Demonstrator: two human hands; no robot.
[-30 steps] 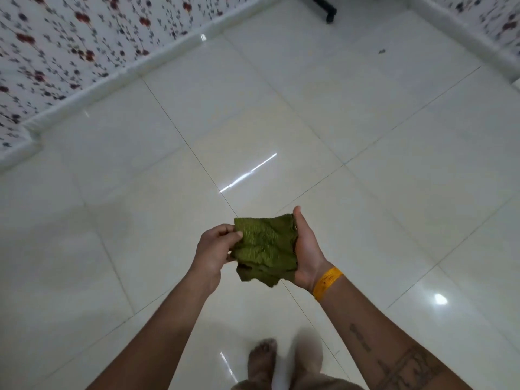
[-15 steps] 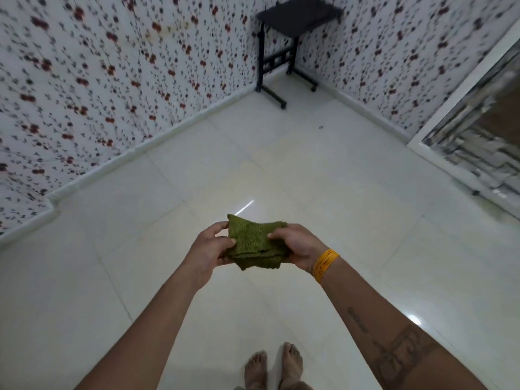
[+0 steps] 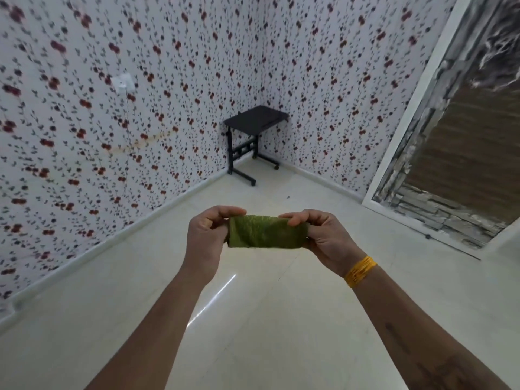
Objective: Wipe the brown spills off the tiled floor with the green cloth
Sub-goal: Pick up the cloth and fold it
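The green cloth (image 3: 266,231) is folded into a flat strip and stretched level between both hands, well above the floor. My left hand (image 3: 206,237) pinches its left end and my right hand (image 3: 320,235) pinches its right end; the right wrist wears an orange band. The glossy white tiled floor (image 3: 253,319) lies below. I see no brown spill on the tiles, only a tiny dark speck (image 3: 287,197) far ahead.
A small black side table (image 3: 254,122) on a wheeled frame stands in the far corner. Walls with red flower wallpaper (image 3: 98,136) close the left and back. A white-framed panel with a stone pattern (image 3: 450,164) leans at the right.
The view has tilted up from the floor to the room's corner. The cloth went from a crumpled bundle to a folded strip pulled flat between both hands, which have risen.
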